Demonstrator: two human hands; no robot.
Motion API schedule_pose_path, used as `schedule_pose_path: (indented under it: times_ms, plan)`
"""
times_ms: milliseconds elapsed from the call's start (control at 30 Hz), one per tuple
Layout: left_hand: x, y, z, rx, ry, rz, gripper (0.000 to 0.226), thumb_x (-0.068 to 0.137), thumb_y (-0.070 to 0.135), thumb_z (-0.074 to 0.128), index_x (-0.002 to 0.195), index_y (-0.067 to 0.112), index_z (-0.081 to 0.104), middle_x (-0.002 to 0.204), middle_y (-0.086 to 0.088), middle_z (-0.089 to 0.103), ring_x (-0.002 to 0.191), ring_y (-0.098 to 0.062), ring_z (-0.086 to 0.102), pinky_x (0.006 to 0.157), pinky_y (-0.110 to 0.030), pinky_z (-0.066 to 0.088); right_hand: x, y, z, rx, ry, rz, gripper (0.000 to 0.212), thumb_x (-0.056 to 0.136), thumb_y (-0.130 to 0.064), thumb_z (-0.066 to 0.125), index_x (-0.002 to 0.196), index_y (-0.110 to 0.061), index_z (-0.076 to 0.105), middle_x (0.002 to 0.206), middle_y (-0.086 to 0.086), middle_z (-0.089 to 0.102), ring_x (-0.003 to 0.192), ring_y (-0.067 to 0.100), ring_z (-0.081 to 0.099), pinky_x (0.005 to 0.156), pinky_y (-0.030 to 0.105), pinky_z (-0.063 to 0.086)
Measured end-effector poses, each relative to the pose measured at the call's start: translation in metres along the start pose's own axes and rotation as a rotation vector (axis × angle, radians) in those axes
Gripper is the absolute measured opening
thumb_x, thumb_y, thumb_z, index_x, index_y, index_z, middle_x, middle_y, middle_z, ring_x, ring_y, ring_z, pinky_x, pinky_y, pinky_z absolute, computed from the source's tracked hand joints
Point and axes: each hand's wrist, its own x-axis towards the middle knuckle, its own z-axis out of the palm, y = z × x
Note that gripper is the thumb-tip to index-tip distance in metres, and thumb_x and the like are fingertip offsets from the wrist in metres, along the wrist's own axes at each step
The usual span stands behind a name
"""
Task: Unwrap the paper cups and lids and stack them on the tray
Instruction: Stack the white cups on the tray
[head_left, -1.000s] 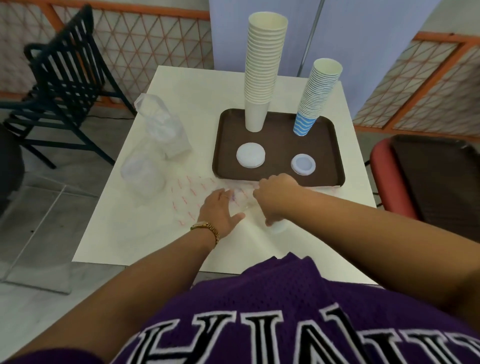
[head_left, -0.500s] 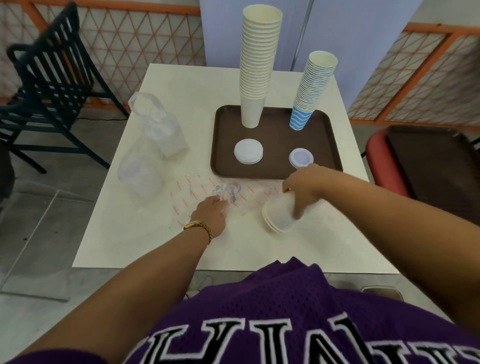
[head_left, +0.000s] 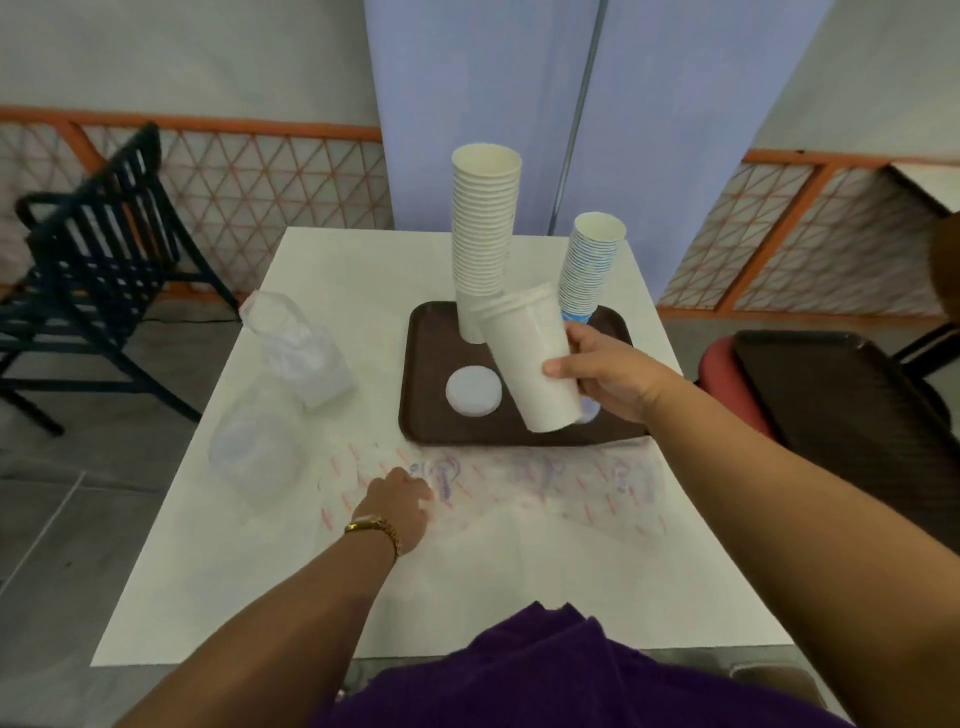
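Observation:
My right hand (head_left: 608, 376) grips a short nested stack of white paper cups (head_left: 530, 358), tilted, in the air over the brown tray (head_left: 431, 415). On the tray stand a tall stack of white cups (head_left: 483, 234) and a shorter blue-striped stack (head_left: 592, 265). A pile of white lids (head_left: 472, 391) lies on the tray's front left; another lid is mostly hidden behind the held cups. My left hand (head_left: 402, 506) rests on the clear printed plastic wrapper (head_left: 545, 483) lying flat on the table in front of the tray.
Crumpled clear plastic bags (head_left: 291, 358) lie on the white table's (head_left: 208, 571) left side. A dark slatted chair (head_left: 88, 270) stands to the left, a red-edged chair (head_left: 727, 384) with a dark tray to the right. A blue partition is behind the table.
My right hand has lifted the white cups off the table, out of the wrapper, and carried them up over the tray. My left hand stays on the wrapper.

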Motion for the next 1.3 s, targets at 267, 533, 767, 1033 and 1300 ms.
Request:
schedule_pose_path:
  times_ms: [267,533,767,1033,1300]
  plan:
    - [0.009,0.002,-0.005,0.025,-0.032,-0.008,0.040,0.096,0.035,0.040,0.132,0.023,0.052,0.126,-0.005,0.047,0.110,-0.024,0.053,0.094,-0.032,0.047,0.062,-0.098,0.008,-0.047,0.267,-0.316,0.087,0.055,-0.033,0.085,0.131,-0.021,0.043,0.128,0.004,0.060,0.118,0.024,0.059,0.100,0.049,0.050]
    - [0.010,0.001,-0.004,-0.004,-0.047,-0.004,0.041,0.093,0.038,0.041,0.131,0.025,0.052,0.129,-0.001,0.045,0.113,-0.022,0.051,0.095,-0.032,0.046,0.125,-0.174,0.005,-0.061,0.527,-0.482,0.076,0.075,-0.013,0.080,0.135,-0.016,0.032,0.129,0.004,0.049,0.116,0.020,0.053,0.094,0.036,0.050]
    - [0.010,0.001,-0.002,-0.003,-0.039,-0.023,0.047,0.095,0.038,0.043,0.141,0.026,0.044,0.138,0.000,0.040,0.122,-0.021,0.046,0.101,-0.032,0.042,0.167,-0.177,0.007,-0.209,0.615,-0.429,0.083,0.068,-0.018,0.082,0.135,-0.015,0.034,0.123,-0.002,0.048,0.115,0.022,0.052,0.101,0.046,0.047]
    - [0.008,0.001,-0.002,0.004,-0.031,-0.021,0.051,0.096,0.039,0.043,0.145,0.026,0.041,0.141,-0.002,0.038,0.125,-0.024,0.044,0.102,-0.033,0.040,0.171,-0.129,-0.002,-0.256,0.661,-0.192,0.110,0.065,-0.040,0.088,0.152,-0.021,0.024,0.152,0.000,0.036,0.140,0.028,0.034,0.113,0.051,0.032]
    - [0.002,0.004,-0.013,-0.086,-0.030,-0.037,0.043,0.097,0.040,0.042,0.134,0.021,0.053,0.134,-0.007,0.047,0.119,-0.026,0.050,0.100,-0.035,0.043,0.140,-0.057,0.026,-0.282,0.737,-0.176,0.078,0.083,-0.041,0.075,0.147,-0.021,0.036,0.151,0.003,0.041,0.138,0.028,0.038,0.113,0.051,0.034]
